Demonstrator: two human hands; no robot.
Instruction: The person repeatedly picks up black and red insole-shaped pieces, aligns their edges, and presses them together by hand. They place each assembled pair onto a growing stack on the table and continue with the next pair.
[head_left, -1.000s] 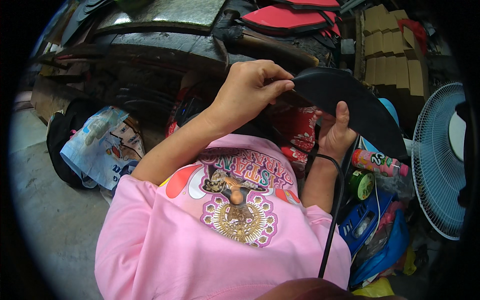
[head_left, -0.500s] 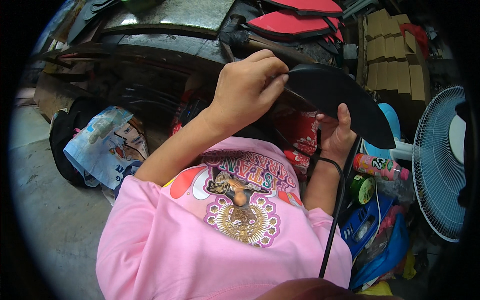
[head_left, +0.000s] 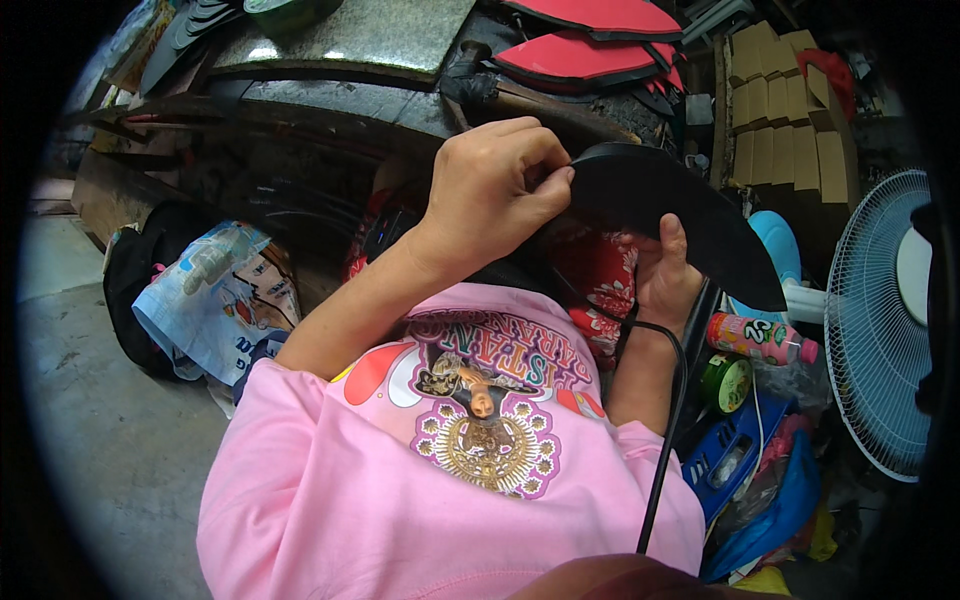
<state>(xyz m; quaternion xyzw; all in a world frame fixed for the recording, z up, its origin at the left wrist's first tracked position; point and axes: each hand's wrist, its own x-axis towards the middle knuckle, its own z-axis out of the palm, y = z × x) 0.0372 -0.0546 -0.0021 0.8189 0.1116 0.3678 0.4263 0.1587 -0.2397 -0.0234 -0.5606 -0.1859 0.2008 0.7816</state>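
A curved black sole-shaped piece (head_left: 680, 215) is held up in front of my chest. My left hand (head_left: 495, 195) pinches its near left edge between thumb and fingers. Under the piece, my right hand (head_left: 665, 280) supports it from below, thumb up against its underside. A black cord (head_left: 668, 420) runs down past my right wrist. I wear a pink printed shirt (head_left: 450, 470).
Red and black sole pieces (head_left: 590, 40) lie on the dark workbench (head_left: 340, 60) ahead. Stacked cardboard boxes (head_left: 780, 110) stand at the back right, a white fan (head_left: 885, 320) at right. A bottle (head_left: 755, 338), tape roll (head_left: 726, 382) and blue tray (head_left: 740, 455) sit below. A printed bag (head_left: 215, 300) lies left.
My left hand has slid along the black piece's edge, and the piece has turned slightly; the view has shifted a little. The right hand stays under it.
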